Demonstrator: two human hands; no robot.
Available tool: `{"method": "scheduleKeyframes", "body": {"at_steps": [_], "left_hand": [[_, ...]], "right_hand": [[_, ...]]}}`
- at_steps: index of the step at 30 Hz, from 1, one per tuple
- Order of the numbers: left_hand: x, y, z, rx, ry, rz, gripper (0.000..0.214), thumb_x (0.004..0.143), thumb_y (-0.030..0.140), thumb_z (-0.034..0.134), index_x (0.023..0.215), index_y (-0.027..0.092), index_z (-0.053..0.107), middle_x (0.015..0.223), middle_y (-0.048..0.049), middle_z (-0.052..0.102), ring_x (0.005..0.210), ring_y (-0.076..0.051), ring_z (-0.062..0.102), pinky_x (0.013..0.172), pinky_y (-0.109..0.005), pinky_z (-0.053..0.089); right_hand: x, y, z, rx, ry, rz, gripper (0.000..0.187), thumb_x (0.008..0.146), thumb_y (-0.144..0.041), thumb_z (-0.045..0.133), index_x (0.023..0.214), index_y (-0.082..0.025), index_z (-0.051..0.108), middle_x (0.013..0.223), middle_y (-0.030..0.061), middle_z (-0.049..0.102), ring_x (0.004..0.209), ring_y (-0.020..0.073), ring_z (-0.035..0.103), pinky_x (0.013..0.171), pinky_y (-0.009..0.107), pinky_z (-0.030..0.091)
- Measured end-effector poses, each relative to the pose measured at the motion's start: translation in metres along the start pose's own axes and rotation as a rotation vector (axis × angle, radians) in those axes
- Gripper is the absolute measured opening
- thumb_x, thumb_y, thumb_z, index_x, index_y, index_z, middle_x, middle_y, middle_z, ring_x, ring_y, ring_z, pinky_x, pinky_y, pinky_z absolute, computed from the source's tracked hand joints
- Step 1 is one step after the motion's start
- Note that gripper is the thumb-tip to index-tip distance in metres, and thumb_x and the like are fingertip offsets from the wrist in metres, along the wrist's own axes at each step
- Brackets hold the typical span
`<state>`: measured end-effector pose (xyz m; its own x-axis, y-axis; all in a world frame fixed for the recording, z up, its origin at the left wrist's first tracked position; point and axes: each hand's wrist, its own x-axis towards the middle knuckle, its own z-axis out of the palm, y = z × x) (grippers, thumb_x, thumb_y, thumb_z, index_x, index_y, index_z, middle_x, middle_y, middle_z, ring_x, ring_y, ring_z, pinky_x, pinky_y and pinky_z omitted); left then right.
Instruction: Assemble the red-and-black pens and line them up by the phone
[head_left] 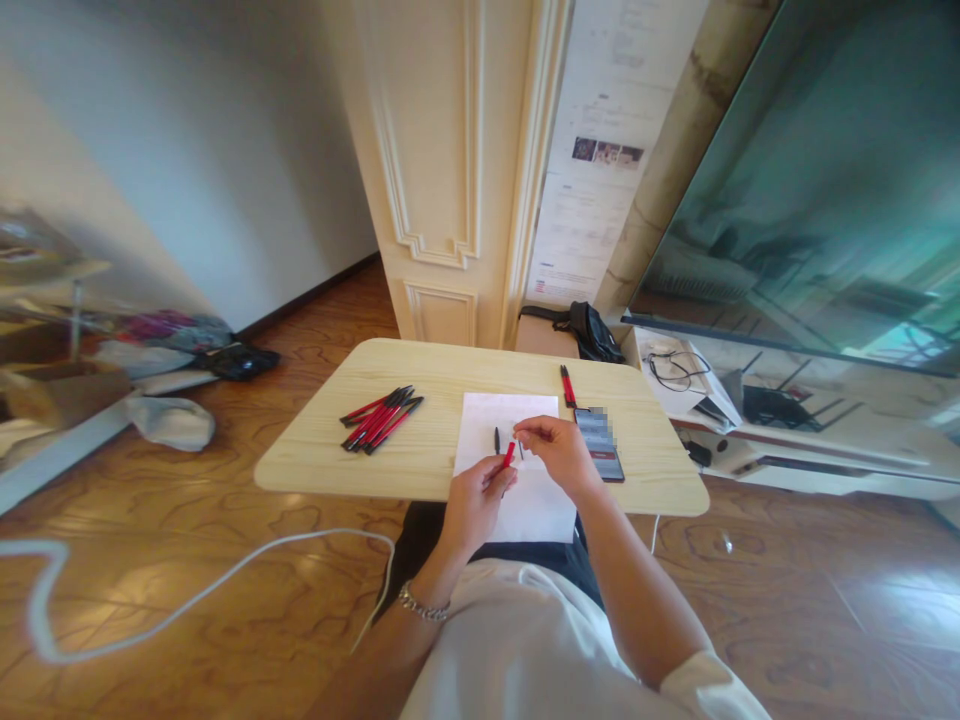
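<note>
My left hand (478, 498) is closed around a red pen barrel (509, 455), which points up and away over the white paper (534, 510). Just above the barrel's upper end, the fingertips of my right hand (556, 448) pinch together; what is between them is too small to make out. A short black pen part (496, 440) lies on the paper beyond my left hand. Close under my right fingers shows a thin dark piece (521, 451); I cannot tell whether it is held or lying on the sheet.
A pile of several red and black pens (381, 420) lies on the left of the light wooden table (315, 462). More red pens (567, 386) lie at the right back, beside a phone (600, 445). A white cable (225, 588) crosses the floor at left.
</note>
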<state>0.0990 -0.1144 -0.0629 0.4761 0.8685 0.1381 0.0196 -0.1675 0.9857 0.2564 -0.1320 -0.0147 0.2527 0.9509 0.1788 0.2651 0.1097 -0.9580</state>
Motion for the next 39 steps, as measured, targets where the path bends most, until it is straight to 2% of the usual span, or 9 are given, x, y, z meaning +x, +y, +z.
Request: {"method": "scheduleKeyframes", "body": {"at_steps": [10,16,27,33,36,39], "left_hand": [[0.000,-0.004,0.000,0.029,-0.008,0.011,0.029,0.084,0.038,0.054,0.101,0.017,0.065,0.081,-0.0047,0.070,0.074,-0.017,0.066,0.068,-0.024,0.050],[0.000,-0.008,-0.001,0.067,-0.014,0.012,0.029,0.085,0.039,0.053,0.101,0.017,0.065,0.081,-0.0042,0.070,0.074,-0.016,0.065,0.068,-0.024,0.049],[-0.001,-0.009,0.000,0.150,0.006,0.031,0.028,0.085,0.038,0.053,0.100,0.020,0.068,0.080,-0.0029,0.070,0.072,-0.016,0.064,0.066,-0.023,0.048],[-0.001,-0.008,-0.001,0.124,-0.003,0.035,0.028,0.085,0.038,0.054,0.103,0.020,0.066,0.088,-0.0041,0.071,0.077,-0.017,0.065,0.071,-0.025,0.049],[0.000,-0.008,0.000,0.079,-0.003,0.043,0.028,0.085,0.037,0.054,0.102,0.019,0.066,0.092,-0.0051,0.071,0.080,-0.018,0.066,0.072,-0.025,0.050],[0.000,-0.008,0.000,0.047,0.004,0.046,0.027,0.085,0.037,0.054,0.101,0.019,0.066,0.095,-0.0058,0.071,0.085,-0.019,0.066,0.076,-0.026,0.050]], "right_hand": [[0.000,0.008,-0.001,-0.050,-0.087,-0.013,0.021,0.075,-0.032,0.064,0.090,-0.019,0.072,0.086,0.0050,0.071,0.078,0.0176,0.063,0.071,0.029,0.048],[0.001,0.009,-0.006,-0.102,-0.140,-0.006,0.021,0.074,-0.032,0.066,0.090,-0.019,0.073,0.085,0.0047,0.072,0.078,0.0183,0.063,0.071,0.029,0.048],[0.000,-0.009,-0.018,-0.245,-0.250,0.013,0.018,0.075,-0.028,0.065,0.089,-0.022,0.074,0.087,0.0027,0.072,0.081,0.0192,0.065,0.075,0.030,0.048],[-0.004,-0.010,-0.019,-0.206,-0.282,0.029,0.023,0.074,-0.028,0.065,0.095,-0.022,0.072,0.092,0.0027,0.072,0.084,0.0192,0.065,0.077,0.030,0.049],[0.001,-0.003,-0.020,-0.173,-0.304,0.009,0.025,0.075,-0.029,0.064,0.098,-0.021,0.071,0.093,0.0037,0.072,0.085,0.0185,0.065,0.078,0.030,0.048],[0.015,0.017,-0.021,-0.209,-0.228,0.015,0.028,0.078,-0.030,0.060,0.102,-0.019,0.070,0.093,0.0055,0.071,0.080,0.0177,0.064,0.074,0.029,0.048]]}}
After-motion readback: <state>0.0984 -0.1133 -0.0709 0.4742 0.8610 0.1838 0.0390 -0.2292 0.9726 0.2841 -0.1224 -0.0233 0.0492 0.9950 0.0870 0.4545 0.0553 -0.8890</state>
